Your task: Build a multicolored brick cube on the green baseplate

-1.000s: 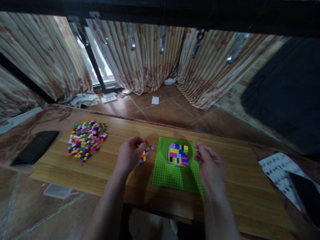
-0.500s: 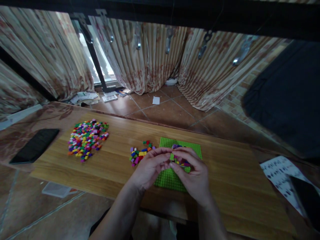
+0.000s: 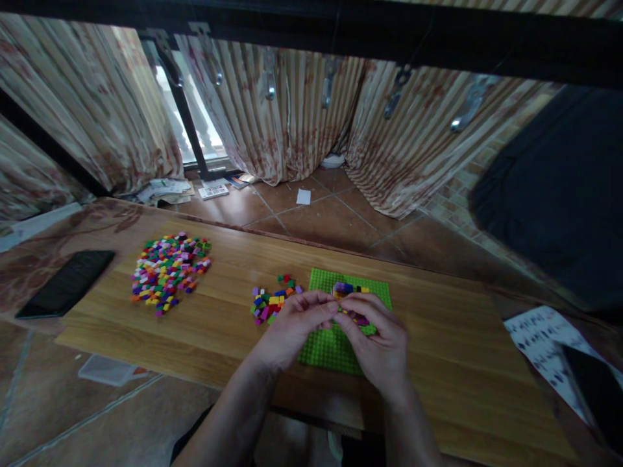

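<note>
My left hand [image 3: 304, 324] and my right hand [image 3: 377, 337] meet fingertip to fingertip above a green studded baseplate [image 3: 331, 353]. Both are closed in a pinch. Whatever lies between the fingertips is too small and covered to make out. On the baseplate stand joined toy bricks [image 3: 344, 287], purple, blue, black and yellow along the far side. More bricks in magenta and green show partly under my right hand. Just left of my left hand lies a small pile of loose mixed-colour bricks [image 3: 265, 305].
A larger heap of loose bricks [image 3: 170, 272] lies on the left of the wooden table [image 3: 228, 259]. A black tablet-like slab [image 3: 65, 285] is at the far left. To the right are a printed sheet [image 3: 540, 344] and a dark device [image 3: 594, 383]. A clear plastic box [image 3: 107, 370] sits below.
My fingertips have drawn closer together, and a bright green bit visible between them before is now covered. Slightly more of the bricks at the far side of the baseplate shows.
</note>
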The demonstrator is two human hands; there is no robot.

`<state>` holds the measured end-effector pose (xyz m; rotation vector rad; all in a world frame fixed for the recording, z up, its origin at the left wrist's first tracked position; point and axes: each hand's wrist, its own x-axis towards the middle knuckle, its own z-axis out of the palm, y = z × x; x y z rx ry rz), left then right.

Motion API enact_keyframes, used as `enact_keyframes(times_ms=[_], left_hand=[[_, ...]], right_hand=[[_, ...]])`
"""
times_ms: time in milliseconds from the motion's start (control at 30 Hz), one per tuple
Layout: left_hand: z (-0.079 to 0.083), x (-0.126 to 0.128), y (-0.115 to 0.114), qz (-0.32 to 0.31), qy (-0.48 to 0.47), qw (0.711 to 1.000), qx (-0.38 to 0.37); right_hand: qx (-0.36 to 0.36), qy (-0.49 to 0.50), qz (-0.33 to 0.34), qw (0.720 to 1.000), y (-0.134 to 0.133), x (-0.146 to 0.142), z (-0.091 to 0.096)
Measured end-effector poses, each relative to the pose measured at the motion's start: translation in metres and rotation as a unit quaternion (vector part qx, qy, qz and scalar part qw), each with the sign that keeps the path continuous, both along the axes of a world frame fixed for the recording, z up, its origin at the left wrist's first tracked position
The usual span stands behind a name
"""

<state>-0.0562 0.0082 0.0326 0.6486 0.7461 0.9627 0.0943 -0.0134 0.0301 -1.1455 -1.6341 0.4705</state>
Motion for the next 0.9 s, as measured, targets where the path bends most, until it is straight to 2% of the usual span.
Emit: enact_keyframes(times_ms=[167, 300, 433, 600, 900], left_hand=[[0.001, 0.002, -0.001, -0.018, -0.029, 0.999, -0.025], [-0.001, 0.005, -0.001, -0.026, 0.001, 1.0, -0.006], [-0.003, 0.003, 0.002, 0.012, 0.055, 0.998, 0.014], [-0.003, 0.0, 0.005, 0.07, 0.17, 0.982, 0.048], [-0.006, 0.005, 0.004, 0.051, 0.209, 0.974, 0.075]], right_hand=[[0.007, 0.007, -0.002, 1.0, -0.001, -0.001, 0.001], [-0.002, 0.01, -0.004, 1.0, -0.001, 0.001, 0.0], [-0.015, 0.034, -0.065, 0.997, 0.001, 0.016, -0.004], [-0.069, 0.072, -0.137, 0.985, 0.002, 0.041, -0.009], [-0.172, 0.072, -0.116, 0.976, 0.001, 0.048, -0.013]])
